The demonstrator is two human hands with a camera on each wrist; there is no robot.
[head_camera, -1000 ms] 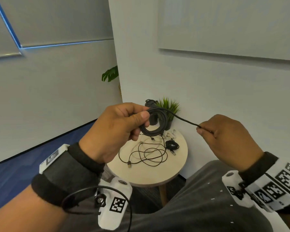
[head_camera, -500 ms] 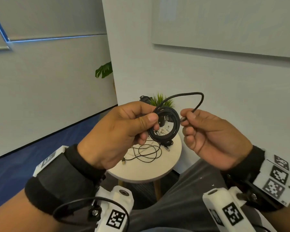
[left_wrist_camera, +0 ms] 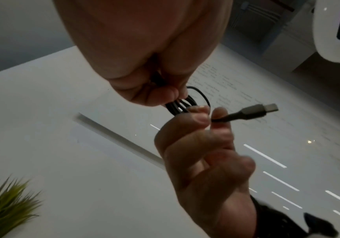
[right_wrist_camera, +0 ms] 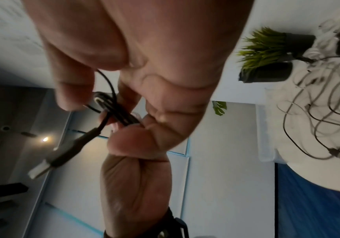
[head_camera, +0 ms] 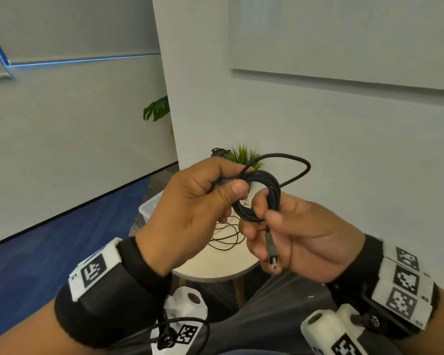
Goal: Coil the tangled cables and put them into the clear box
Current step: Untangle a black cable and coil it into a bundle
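A black cable coil (head_camera: 263,194) is held up in front of me, above the table. My left hand (head_camera: 231,185) grips its left side between thumb and fingers. My right hand (head_camera: 265,211) pinches the cable's free end at the coil's lower edge. The grey plug (head_camera: 271,248) hangs down over the right palm. A spare loop (head_camera: 303,163) arcs above the coil. The left wrist view shows the same plug (left_wrist_camera: 256,111) sticking out past the right fingers (left_wrist_camera: 197,119). Thin tangled cables (head_camera: 224,237) lie on the table below. A corner of the clear box (head_camera: 149,206) shows behind my left hand.
The small round table (head_camera: 215,274) stands against a white wall. A potted grass plant (head_camera: 244,155) and a dark object sit at its back. In the right wrist view the tangled cables (right_wrist_camera: 318,112) spread over the table (right_wrist_camera: 307,177). Blue carpet lies to the left.
My right hand, which held the free end stretched out to the right, has come in to the coil. The end now loops above the coil, and the plug hangs in the right palm.
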